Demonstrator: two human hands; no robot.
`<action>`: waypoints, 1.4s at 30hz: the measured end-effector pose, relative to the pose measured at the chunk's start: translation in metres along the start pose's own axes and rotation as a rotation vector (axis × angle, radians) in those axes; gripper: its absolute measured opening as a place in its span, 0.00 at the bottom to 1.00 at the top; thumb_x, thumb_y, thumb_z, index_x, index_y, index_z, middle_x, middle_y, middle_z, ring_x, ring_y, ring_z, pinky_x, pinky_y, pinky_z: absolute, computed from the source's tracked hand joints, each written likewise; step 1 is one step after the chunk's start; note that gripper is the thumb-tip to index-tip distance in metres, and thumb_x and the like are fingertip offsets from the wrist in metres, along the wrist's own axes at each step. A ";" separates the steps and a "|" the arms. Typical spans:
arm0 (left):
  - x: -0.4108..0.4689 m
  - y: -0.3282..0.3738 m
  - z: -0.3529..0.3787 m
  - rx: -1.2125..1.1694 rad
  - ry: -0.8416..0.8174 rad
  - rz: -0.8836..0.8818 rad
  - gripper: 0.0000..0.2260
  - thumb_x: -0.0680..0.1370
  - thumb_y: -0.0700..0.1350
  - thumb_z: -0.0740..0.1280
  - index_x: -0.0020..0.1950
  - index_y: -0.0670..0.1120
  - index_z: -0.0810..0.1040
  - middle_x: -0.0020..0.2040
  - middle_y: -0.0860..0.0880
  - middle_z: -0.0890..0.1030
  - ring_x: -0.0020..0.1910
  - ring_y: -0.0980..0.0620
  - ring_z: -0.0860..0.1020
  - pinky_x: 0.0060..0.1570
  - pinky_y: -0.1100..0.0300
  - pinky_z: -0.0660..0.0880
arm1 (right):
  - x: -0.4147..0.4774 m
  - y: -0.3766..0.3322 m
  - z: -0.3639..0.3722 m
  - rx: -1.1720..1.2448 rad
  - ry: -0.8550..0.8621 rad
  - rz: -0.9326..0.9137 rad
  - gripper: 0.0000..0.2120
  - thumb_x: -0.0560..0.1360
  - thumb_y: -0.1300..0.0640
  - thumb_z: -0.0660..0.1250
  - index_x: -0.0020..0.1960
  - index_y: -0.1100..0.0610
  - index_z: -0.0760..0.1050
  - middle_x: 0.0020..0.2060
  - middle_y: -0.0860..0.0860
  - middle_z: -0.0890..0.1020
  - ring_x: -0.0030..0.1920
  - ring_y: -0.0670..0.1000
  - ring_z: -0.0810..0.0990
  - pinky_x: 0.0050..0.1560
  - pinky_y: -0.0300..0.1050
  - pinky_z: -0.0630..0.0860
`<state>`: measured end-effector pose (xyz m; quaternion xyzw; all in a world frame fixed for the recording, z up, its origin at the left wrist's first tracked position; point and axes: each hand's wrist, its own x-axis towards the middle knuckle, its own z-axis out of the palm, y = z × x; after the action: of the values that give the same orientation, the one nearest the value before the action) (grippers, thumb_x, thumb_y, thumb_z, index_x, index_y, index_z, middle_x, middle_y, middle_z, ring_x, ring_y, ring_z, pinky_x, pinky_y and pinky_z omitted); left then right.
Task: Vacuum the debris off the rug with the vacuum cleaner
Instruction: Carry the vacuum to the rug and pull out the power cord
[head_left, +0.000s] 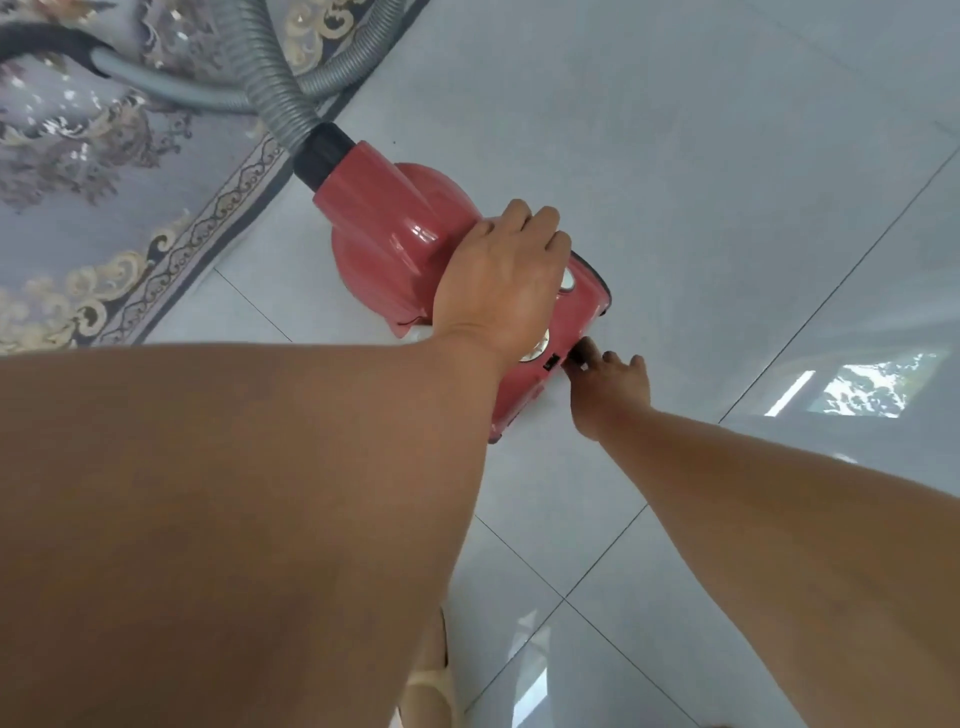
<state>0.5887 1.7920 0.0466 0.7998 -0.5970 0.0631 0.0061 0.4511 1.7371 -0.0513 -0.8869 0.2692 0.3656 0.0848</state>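
A red canister vacuum cleaner (384, 228) stands on the tiled floor beside the rug. My left hand (501, 280) grips its top, fingers curled over the far side. My right hand (608, 387) pinches a small black part (575, 357) at the vacuum's rear end, likely the cord plug. A grey ribbed hose (275, 83) leaves the vacuum's black front collar and loops over the rug (78, 171), a grey patterned carpet with gold scrollwork and a dark border. The hose's black handle end (47, 44) lies on the rug at the top left. No debris can be made out.
Glossy light-grey floor tiles (701, 156) fill the right and lower view, with a bright window reflection at the right. My forearms cover much of the lower frame. A beige slipper (431, 680) shows at the bottom.
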 end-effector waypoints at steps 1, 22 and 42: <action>0.000 0.000 -0.001 0.004 0.015 -0.005 0.10 0.67 0.32 0.59 0.40 0.43 0.77 0.41 0.47 0.77 0.43 0.46 0.76 0.35 0.57 0.64 | -0.006 0.001 0.007 -0.005 0.001 -0.005 0.32 0.74 0.61 0.60 0.76 0.48 0.57 0.72 0.50 0.61 0.64 0.52 0.70 0.61 0.49 0.64; 0.001 0.004 -0.004 0.023 -0.004 -0.013 0.17 0.63 0.33 0.51 0.42 0.43 0.77 0.42 0.47 0.77 0.44 0.45 0.75 0.32 0.58 0.61 | -0.014 0.003 0.015 0.827 0.061 0.309 0.28 0.75 0.69 0.62 0.72 0.58 0.59 0.67 0.58 0.66 0.56 0.63 0.77 0.48 0.51 0.73; 0.002 0.002 -0.001 0.106 -0.047 -0.018 0.07 0.67 0.37 0.72 0.42 0.44 0.77 0.42 0.49 0.77 0.44 0.46 0.75 0.31 0.58 0.63 | -0.099 0.087 0.082 0.163 -0.379 0.552 0.19 0.74 0.66 0.61 0.64 0.58 0.75 0.60 0.54 0.76 0.62 0.57 0.77 0.56 0.52 0.79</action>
<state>0.5871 1.7900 0.0473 0.8057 -0.5853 0.0760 -0.0498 0.2962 1.7332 -0.0376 -0.6871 0.5070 0.5103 0.1017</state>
